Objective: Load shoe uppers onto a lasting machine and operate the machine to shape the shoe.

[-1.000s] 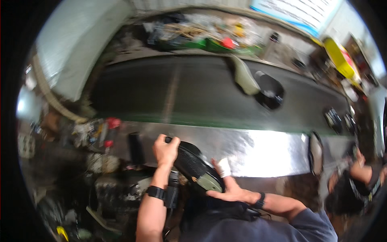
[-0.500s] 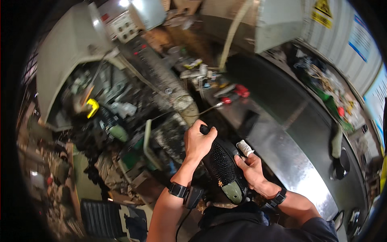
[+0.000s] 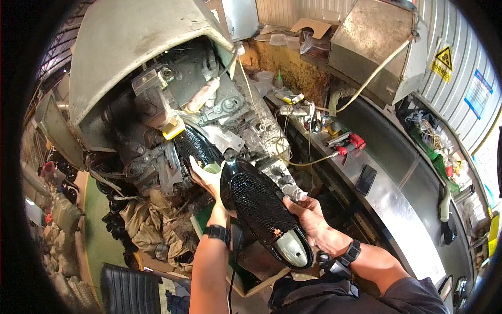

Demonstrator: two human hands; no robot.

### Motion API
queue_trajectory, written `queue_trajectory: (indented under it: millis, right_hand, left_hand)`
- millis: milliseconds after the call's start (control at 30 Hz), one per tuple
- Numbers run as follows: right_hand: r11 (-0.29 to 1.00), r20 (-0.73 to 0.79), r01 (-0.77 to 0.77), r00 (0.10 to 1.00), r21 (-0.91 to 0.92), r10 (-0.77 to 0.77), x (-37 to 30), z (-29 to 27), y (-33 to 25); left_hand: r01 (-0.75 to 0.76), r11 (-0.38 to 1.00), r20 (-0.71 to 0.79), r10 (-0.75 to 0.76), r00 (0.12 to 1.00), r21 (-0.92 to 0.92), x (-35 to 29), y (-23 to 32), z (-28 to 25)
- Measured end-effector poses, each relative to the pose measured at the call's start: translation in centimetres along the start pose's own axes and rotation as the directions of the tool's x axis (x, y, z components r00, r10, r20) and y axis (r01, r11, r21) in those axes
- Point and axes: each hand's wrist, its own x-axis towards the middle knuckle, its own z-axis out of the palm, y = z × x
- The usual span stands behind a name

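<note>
My right hand (image 3: 312,222) is closed on the side of a glossy black textured shoe upper (image 3: 259,201) stretched over a pale green last (image 3: 293,250). Its toe end points away from me, and a white wrap covers one of my right fingers. My left hand (image 3: 209,180) is closed round the heel end of a second black shoe (image 3: 192,146), which also has a pale green last inside. That second shoe sits in the machine (image 3: 151,104), under a yellow-edged part (image 3: 174,128). Some of my left fingers are hidden behind the shoes.
The machine's large beige hood (image 3: 141,42) arches over the far left. On the metal ledge (image 3: 387,220) at right lie a phone (image 3: 366,179) and a red-handled tool (image 3: 357,141) with a hose. A dark conveyor belt (image 3: 381,141) runs behind it. Crumpled cloth (image 3: 151,222) lies at left.
My view has swung toward the machine. My left hand has let go of the held shoe's far end and moved left onto the shoe in the machine. The right hand still holds its shoe.
</note>
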Motion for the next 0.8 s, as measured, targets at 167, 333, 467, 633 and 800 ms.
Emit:
queue_trajectory:
  millis: [167,333,467,633,800]
  right_hand:
    - [0.999,-0.012,-0.034,0.999,0.008,0.034,1.6,2.9,-0.6]
    - [0.987,-0.060,-0.158,0.986,0.009,0.159,4.1,6.2,0.7]
    - [0.969,0.065,-0.206,0.978,0.139,0.199,6.7,9.6,2.6]
    - [0.973,0.084,-0.192,0.980,0.126,0.182,11.8,10.9,5.8]
    - [0.971,0.152,-0.143,0.982,0.193,0.114,14.4,12.9,7.1]
  left_hand:
    - [0.286,0.910,0.270,-0.206,0.940,-0.301,-2.3,-2.8,-4.5]
    - [0.070,0.998,0.618,-0.053,0.784,-0.003,-6.8,-4.8,-15.4]
    - [0.451,0.891,0.749,-0.259,0.610,-0.060,-5.6,-4.7,-16.7]
    - [0.853,-0.095,0.756,-0.520,0.396,-0.512,-1.7,2.2,-11.2]
    - [0.862,-0.067,0.670,-0.660,0.340,-0.503,-1.2,-1.3,-9.1]
